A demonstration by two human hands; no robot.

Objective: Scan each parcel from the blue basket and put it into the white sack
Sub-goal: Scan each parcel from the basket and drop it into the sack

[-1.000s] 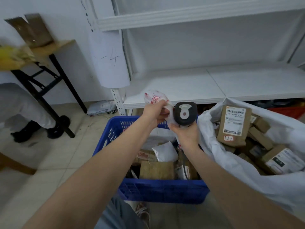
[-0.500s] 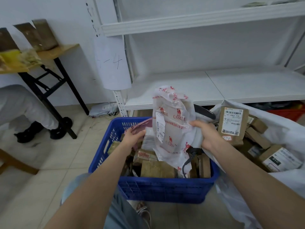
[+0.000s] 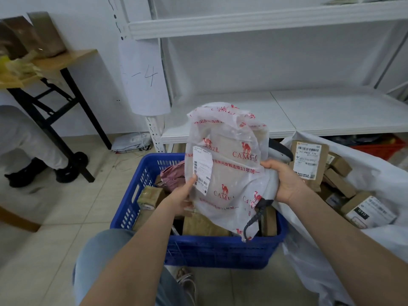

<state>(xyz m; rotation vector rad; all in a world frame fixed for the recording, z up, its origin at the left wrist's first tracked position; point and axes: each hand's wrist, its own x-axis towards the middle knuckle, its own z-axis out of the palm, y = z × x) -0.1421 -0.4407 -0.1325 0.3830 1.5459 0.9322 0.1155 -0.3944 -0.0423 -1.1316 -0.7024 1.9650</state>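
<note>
The left hand pinches the left edge of the Camel-printed parcel beside its label. The right hand grips the right edge together with a barcode scanner, whose cable dangles. The parcel hangs upright between both hands, above the blue basket, hiding part of the brown boxes inside. At right, the white sack holds labelled cartons. A white shelf stands behind, and a table is at upper left.
</note>
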